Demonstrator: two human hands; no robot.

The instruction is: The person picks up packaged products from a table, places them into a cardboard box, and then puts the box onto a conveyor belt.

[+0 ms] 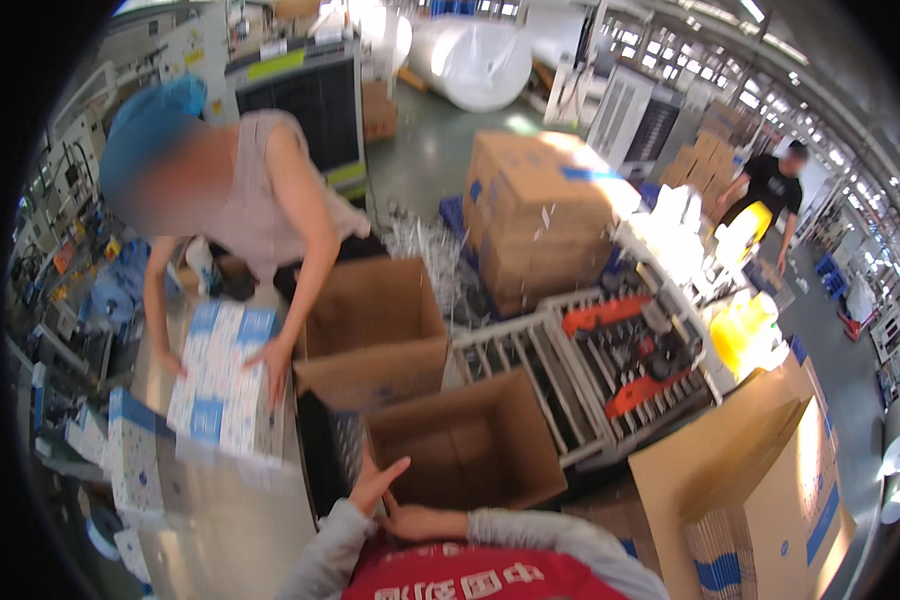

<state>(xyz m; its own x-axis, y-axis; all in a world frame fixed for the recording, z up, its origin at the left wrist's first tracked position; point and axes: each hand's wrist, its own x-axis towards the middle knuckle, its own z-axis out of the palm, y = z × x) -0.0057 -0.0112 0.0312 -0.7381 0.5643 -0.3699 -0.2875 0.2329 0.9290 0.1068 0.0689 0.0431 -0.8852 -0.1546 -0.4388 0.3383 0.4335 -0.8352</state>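
Note:
My left hand (372,487) is raised at the near left corner of an open cardboard box (530,440), thumb and fingers apart and nothing in them. Close beside its wrist is my right hand (422,522), fingers curled together; what they may grip is hidden. The box in front of me has nothing visible inside. A second open carton (370,365) stands just beyond it. At the left, a co-worker's two hands press on the sides of a block of white-and-blue printed packs (225,380) on a table (220,520).
A roller conveyor (530,365) with an orange-and-black mechanism (640,350) lies beyond the boxes. Flattened cardboard (690,470) leans at the right. Stacked cartons (535,220) stand farther back. More printed packs (135,460) are at the left; another person (770,190) is at the far right.

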